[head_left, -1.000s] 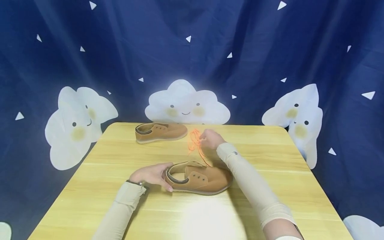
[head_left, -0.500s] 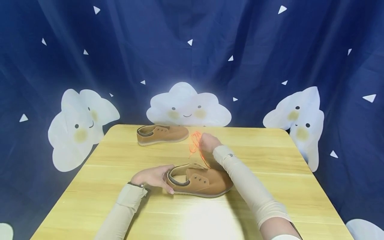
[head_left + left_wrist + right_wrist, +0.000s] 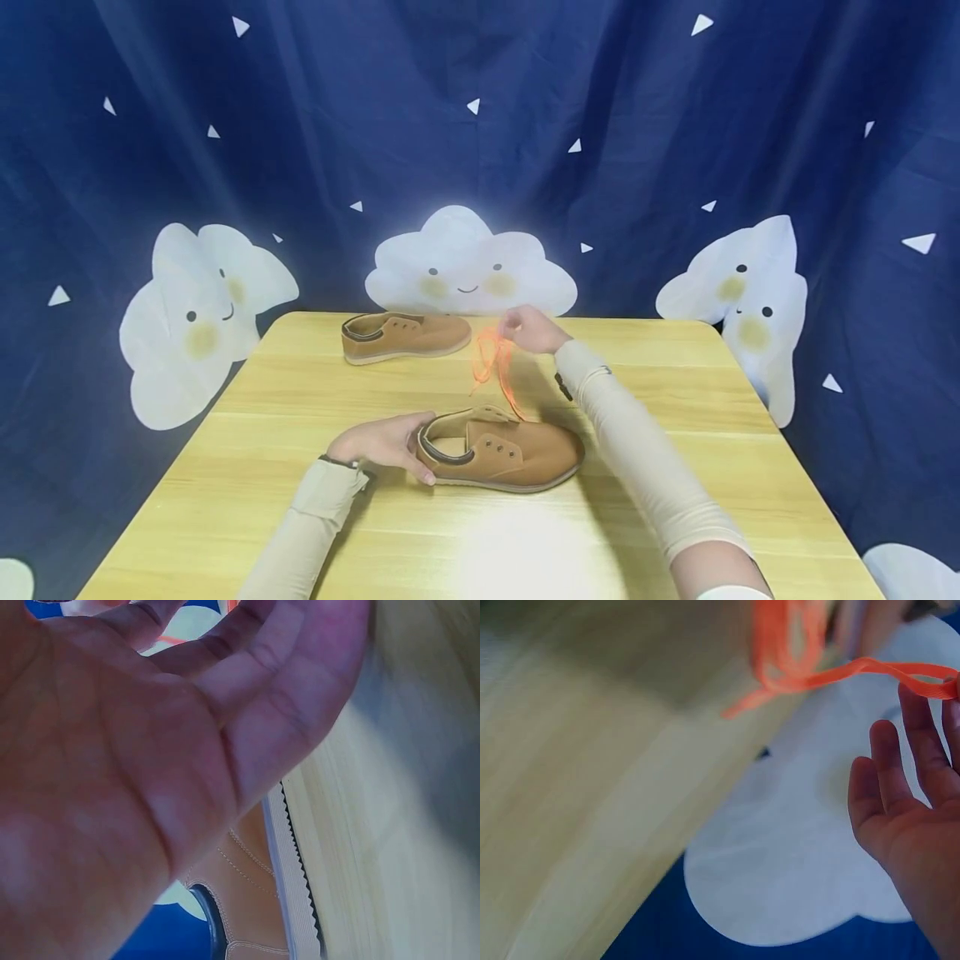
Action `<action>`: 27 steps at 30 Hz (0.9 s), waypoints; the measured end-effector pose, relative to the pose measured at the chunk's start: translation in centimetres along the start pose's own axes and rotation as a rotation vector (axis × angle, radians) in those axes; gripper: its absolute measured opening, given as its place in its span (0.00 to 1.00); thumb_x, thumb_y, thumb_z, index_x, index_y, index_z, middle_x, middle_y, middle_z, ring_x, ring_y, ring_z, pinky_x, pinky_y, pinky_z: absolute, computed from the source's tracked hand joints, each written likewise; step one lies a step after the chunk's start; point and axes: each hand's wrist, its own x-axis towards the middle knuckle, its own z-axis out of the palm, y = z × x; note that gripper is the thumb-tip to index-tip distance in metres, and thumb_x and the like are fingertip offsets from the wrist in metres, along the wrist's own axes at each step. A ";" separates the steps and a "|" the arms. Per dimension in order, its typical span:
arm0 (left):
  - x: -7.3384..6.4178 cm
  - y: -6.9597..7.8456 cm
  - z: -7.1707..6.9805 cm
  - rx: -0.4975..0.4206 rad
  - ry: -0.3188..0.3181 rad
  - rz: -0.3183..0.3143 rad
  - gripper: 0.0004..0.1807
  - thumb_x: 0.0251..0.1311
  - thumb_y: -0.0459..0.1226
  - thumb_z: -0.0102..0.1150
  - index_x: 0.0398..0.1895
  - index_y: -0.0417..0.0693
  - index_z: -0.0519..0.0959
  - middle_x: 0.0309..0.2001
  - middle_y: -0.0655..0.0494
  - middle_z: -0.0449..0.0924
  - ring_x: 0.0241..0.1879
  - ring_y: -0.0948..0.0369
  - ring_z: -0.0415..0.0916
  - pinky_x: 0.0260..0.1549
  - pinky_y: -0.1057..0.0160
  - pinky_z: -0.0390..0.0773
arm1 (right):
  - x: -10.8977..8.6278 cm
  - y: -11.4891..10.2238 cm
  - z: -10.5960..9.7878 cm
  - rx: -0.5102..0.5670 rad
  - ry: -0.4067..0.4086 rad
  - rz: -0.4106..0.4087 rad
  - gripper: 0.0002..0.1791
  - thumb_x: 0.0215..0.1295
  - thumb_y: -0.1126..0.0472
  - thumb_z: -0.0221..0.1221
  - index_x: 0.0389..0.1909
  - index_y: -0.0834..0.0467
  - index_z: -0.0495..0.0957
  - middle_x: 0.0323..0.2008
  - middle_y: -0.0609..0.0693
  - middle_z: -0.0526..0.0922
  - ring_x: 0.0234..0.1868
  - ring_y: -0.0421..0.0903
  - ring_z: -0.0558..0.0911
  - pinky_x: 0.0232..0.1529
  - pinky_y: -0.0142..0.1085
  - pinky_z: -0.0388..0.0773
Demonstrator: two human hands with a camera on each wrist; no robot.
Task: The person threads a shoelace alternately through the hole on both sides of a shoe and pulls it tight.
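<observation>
A brown shoe lies on the table near the middle, toe to the right, its small eyelets unlaced on the near flap. My left hand holds its heel, thumb along the near side; the left wrist view shows the palm covering much of the shoe. Beyond the shoe, my right hand pinches an orange shoelace just above the table. In the right wrist view the looped lace runs to the fingertips at the right edge, where the thumb is out of view.
A second brown shoe stands at the back of the table, left of the lace. The wooden table has its far edge just behind that shoe. A blue curtain with white cloud prints hangs beyond.
My right hand has gone down toward the lace, then risen and moved back toward the far edge, lifting part of the lace. The left hand stays at the shoe's heel.
</observation>
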 end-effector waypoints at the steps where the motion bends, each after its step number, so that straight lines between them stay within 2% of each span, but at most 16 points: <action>1: 0.0 0.0 0.0 -0.001 0.001 -0.003 0.56 0.48 0.45 0.82 0.76 0.37 0.59 0.61 0.44 0.75 0.29 0.61 0.77 0.34 0.61 0.81 | 0.0 -0.2 -0.5 0.032 0.011 0.001 0.09 0.73 0.64 0.58 0.41 0.66 0.82 0.45 0.60 0.87 0.56 0.58 0.82 0.68 0.52 0.74; 4: 0.0 0.0 0.0 0.002 0.002 -0.006 0.57 0.48 0.45 0.82 0.76 0.36 0.58 0.62 0.43 0.75 0.29 0.61 0.77 0.33 0.61 0.81 | 0.1 -0.7 -2.1 0.151 0.045 -0.002 0.07 0.73 0.65 0.59 0.40 0.66 0.82 0.44 0.64 0.87 0.53 0.55 0.84 0.66 0.50 0.75; 7: 0.0 0.0 0.1 0.005 0.003 -0.011 0.56 0.48 0.45 0.82 0.76 0.36 0.58 0.64 0.42 0.74 0.32 0.60 0.77 0.38 0.60 0.81 | 0.0 -1.3 -3.8 0.246 0.077 0.021 0.05 0.72 0.66 0.58 0.39 0.63 0.82 0.43 0.64 0.87 0.47 0.49 0.84 0.60 0.42 0.76; 10: 0.0 0.0 0.0 0.011 0.010 -0.030 0.60 0.47 0.46 0.82 0.78 0.34 0.56 0.68 0.40 0.71 0.35 0.59 0.78 0.48 0.58 0.80 | -0.3 -2.0 -5.6 0.308 0.106 0.040 0.05 0.73 0.63 0.58 0.40 0.59 0.82 0.35 0.57 0.87 0.39 0.43 0.83 0.50 0.35 0.77; 12: 0.0 0.0 0.0 0.011 0.013 -0.037 0.62 0.47 0.47 0.82 0.79 0.33 0.53 0.71 0.39 0.68 0.38 0.58 0.78 0.53 0.55 0.78 | -0.6 -2.6 -6.8 0.359 0.110 0.029 0.05 0.74 0.62 0.58 0.41 0.57 0.82 0.29 0.51 0.85 0.34 0.43 0.82 0.44 0.33 0.77; 16: 0.1 -0.1 -0.1 -0.020 -0.007 0.027 0.55 0.48 0.45 0.81 0.76 0.37 0.60 0.69 0.43 0.72 0.56 0.53 0.79 0.66 0.47 0.74 | -1.5 -4.3 -8.8 0.516 0.090 -0.035 0.05 0.76 0.63 0.57 0.41 0.57 0.81 0.21 0.45 0.78 0.26 0.43 0.78 0.35 0.32 0.79; 19: 0.2 -0.2 -0.1 -0.034 -0.021 0.083 0.48 0.49 0.43 0.81 0.72 0.42 0.66 0.67 0.47 0.75 0.67 0.52 0.73 0.72 0.45 0.68 | -2.3 -6.1 -10.0 0.617 0.075 -0.074 0.04 0.75 0.64 0.58 0.40 0.58 0.81 0.21 0.44 0.74 0.22 0.41 0.73 0.29 0.31 0.73; 20: 0.2 -0.2 -0.1 -0.030 -0.021 0.086 0.48 0.49 0.43 0.81 0.72 0.43 0.66 0.67 0.48 0.75 0.66 0.53 0.73 0.71 0.48 0.69 | -2.5 -6.8 -10.3 0.640 0.074 -0.076 0.05 0.75 0.64 0.57 0.39 0.58 0.81 0.21 0.44 0.73 0.21 0.40 0.71 0.27 0.30 0.71; 22: 0.0 -0.1 -0.1 -0.018 -0.022 0.074 0.50 0.50 0.43 0.81 0.74 0.41 0.64 0.66 0.47 0.75 0.55 0.55 0.79 0.61 0.54 0.78 | -3.0 -8.1 -11.0 0.674 0.069 -0.085 0.05 0.74 0.65 0.58 0.37 0.58 0.81 0.20 0.44 0.71 0.19 0.39 0.66 0.23 0.30 0.64; 25: -0.4 0.4 -0.3 0.026 -0.020 0.004 0.58 0.50 0.46 0.81 0.78 0.33 0.55 0.61 0.44 0.76 0.40 0.55 0.82 0.45 0.56 0.84 | -3.8 -9.9 -12.1 0.691 0.050 -0.095 0.06 0.74 0.66 0.57 0.37 0.58 0.82 0.17 0.43 0.66 0.17 0.39 0.59 0.22 0.30 0.54; 27: -0.8 0.8 -0.6 0.068 -0.010 -0.036 0.63 0.49 0.48 0.81 0.79 0.30 0.51 0.63 0.39 0.74 0.44 0.48 0.83 0.47 0.50 0.84 | -4.5 -11.2 -12.7 0.695 0.022 -0.110 0.07 0.74 0.67 0.56 0.37 0.58 0.82 0.15 0.42 0.62 0.17 0.41 0.55 0.22 0.32 0.49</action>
